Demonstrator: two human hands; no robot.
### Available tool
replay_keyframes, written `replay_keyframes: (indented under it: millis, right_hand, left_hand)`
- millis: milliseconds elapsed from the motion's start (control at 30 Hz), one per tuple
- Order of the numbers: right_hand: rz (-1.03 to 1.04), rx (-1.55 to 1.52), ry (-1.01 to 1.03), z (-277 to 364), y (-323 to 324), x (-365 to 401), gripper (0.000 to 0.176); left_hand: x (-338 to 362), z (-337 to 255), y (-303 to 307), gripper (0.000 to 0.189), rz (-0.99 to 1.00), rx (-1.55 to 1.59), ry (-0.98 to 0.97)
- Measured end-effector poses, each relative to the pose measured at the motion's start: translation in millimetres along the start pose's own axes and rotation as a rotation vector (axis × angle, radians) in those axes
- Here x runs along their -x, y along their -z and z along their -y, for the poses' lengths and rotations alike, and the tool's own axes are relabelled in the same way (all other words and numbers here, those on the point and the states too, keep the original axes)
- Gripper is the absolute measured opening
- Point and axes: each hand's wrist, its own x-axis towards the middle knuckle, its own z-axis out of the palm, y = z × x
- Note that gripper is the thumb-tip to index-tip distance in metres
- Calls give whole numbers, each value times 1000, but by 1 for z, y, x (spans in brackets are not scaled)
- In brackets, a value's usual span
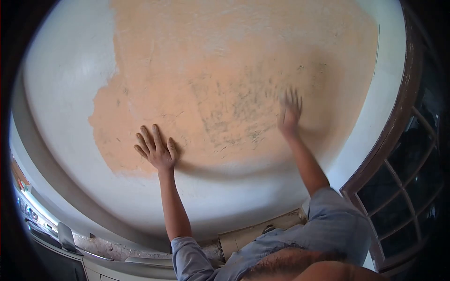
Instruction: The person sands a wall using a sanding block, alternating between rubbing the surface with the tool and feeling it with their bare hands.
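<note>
A large peach-coloured patch (154, 84) covers much of the white wall (70, 89) in front of me. Dark smudges and scratches mark its middle. My left hand (160, 153) lies on the lower left of the patch, fingers spread, with dust or residue on them. Higher up to the right, beside the dark smudges, is my right hand (290, 114), blurred by motion. Its fingers point up and look stretched out against the wall. I see no tool in either hand.
A dark-framed window or door with panes (405, 187) stands at the right. Cabinets or a counter (93, 269) run along the lower left, with a bright cluttered area (33, 213) beyond. A beige box-like object (239, 236) sits low by the wall, partly behind my body.
</note>
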Motion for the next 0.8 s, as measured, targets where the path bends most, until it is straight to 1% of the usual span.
replay_keyframes:
  millis: [33, 100, 133, 167, 200, 233, 267, 333, 367, 400, 433, 467, 500, 533, 567, 633, 667, 700, 733, 800]
  right_hand:
    - [-6, -10, 1, -22, 4, 7, 43]
    - [56, 15, 135, -56, 10, 25, 41]
    - [14, 58, 91, -77, 11, -19, 40]
    - [-105, 38, 56, -94, 11, -78, 40]
    - [-217, 140, 92, -104, 23, -140, 34]
    - [-131, 162, -62, -148, 19, -190, 32]
    - [-171, 192, -110, -165, 30, -242, 25]
    - [-227, -52, -73, -148, 58, -286, 40]
    - [-241, 41, -92, -164, 48, -263, 26]
    - [-254, 137, -105, -176, 32, -230, 20]
    - [-248, 213, -27, -158, 37, -177, 23]
    - [-257, 85, 0, -141, 39, -120, 42]
    - [-107, 121, -124, -134, 36, -48, 44]
    - [-103, -151, -275, -143, 30, -7, 43]
    - [-141, -418, -428, -153, 24, 33, 43]
    - [-20, -10, 170, -164, 54, 32, 40]
    - [-83, 28, 43, -195, 51, -11, 36]
    - [-221, -17, -40, -218, 57, -71, 31]
    - [-281, 44, -86, -250, 68, -130, 29]
    - [-319, -184, -262, -269, 105, -231, 40]
  left_hand:
    - [2, 0, 0, 59, 11, -1, -3]
    - [1, 3, 0, 59, 29, -31, -46]
    - [2, 3, 1, 59, 46, -27, -76]
    - [3, 2, 0, 59, 47, -41, -67]
    - [2, 1, -1, 60, 40, -56, -55]
    - [2, -1, 0, 60, 35, -57, -69]
    - [4, 3, -4, 63, 52, -40, -50]
    - [5, -4, -2, 66, 108, -34, 34]
    - [2, -14, -2, 66, 112, -35, 21]
    - [1, -28, -4, 68, 90, -28, 98]
    - [2, -43, -7, 70, 69, -16, 178]
    - [6, -57, -9, 70, 71, -5, 173]
    - [12, -73, -12, 70, 61, -34, 111]
    - [18, -90, -15, 70, 48, -65, 58]
    - [26, -106, -17, 72, 78, -55, 25]
    - [29, -122, -16, 72, 87, -65, 0]
    - [30, -133, -17, 72, 101, -67, -13]
    - [27, -142, -16, 72, 100, -50, -34]
    - [27, -147, -17, 72, 116, -34, -56]
    - [27, -151, -20, 72, 103, -66, -83]
